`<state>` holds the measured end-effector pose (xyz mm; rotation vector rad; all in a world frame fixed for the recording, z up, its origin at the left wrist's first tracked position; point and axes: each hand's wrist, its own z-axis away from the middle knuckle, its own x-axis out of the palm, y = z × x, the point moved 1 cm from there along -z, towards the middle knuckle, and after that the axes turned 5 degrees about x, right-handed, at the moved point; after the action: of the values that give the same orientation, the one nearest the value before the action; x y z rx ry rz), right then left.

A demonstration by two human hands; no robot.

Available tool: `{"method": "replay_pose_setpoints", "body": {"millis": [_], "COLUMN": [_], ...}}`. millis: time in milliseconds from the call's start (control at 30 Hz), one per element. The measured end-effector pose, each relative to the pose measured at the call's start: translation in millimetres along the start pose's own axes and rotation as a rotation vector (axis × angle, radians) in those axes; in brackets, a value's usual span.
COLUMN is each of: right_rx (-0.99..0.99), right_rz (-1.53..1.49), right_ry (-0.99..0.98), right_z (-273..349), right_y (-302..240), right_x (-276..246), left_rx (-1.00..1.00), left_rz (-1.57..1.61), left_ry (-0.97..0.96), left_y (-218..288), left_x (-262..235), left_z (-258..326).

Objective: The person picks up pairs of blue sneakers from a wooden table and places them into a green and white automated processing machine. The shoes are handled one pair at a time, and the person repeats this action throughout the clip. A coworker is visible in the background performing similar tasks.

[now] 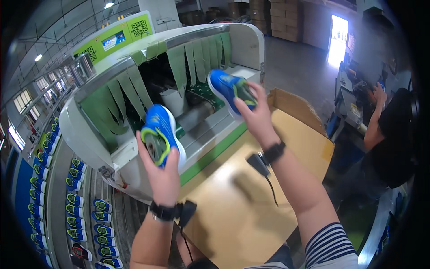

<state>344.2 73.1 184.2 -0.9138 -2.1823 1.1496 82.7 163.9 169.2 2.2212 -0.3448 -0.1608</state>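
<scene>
My left hand (160,172) grips a blue sneaker (162,123) by its heel end, thumb and fingers on either side of the yellow-green collar. A grey-green insert, perhaps a shoe last, fills the shoe's opening. Higher and to the right, my right hand (256,112) holds a matching blue sneaker (224,85) the same way, its white sole turned to the left. Both shoes are in the air in front of the machine opening (154,76), which is hung with green strip curtains (197,60). Dark bands with small black devices circle both wrists.
A tan board or carton (233,197) lies below my arms, with a raised cardboard flap (295,105) at right. Rows of similar sneakers (75,201) stand on racks at left. A co-worker (394,139) in black works at a bench on the right. Stacked boxes (285,18) stand behind.
</scene>
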Motion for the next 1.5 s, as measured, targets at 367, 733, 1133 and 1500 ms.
{"method": "replay_pose_setpoints", "body": {"millis": [367, 733, 1133, 1500], "right_rx": [-0.045, 0.291, 0.315, 0.318], "right_rz": [0.548, 1.170, 1.138, 1.140], "right_ry": [-0.498, -1.057, -0.952, -0.934], "right_z": [-44, 362, 386, 386], "right_y": [40, -4, 16, 17], "right_x": [16, -132, -129, -128], "left_rx": [-0.022, -0.339, -0.335, -0.302], "left_rz": [-0.411, -0.624, -0.675, -0.668], "left_ry": [-0.168, -1.125, -1.195, -1.159], "left_y": [-51, -58, -36, -39], "left_x": [9, -9, -17, -19], "left_z": [-32, 321, 307, 310]}}
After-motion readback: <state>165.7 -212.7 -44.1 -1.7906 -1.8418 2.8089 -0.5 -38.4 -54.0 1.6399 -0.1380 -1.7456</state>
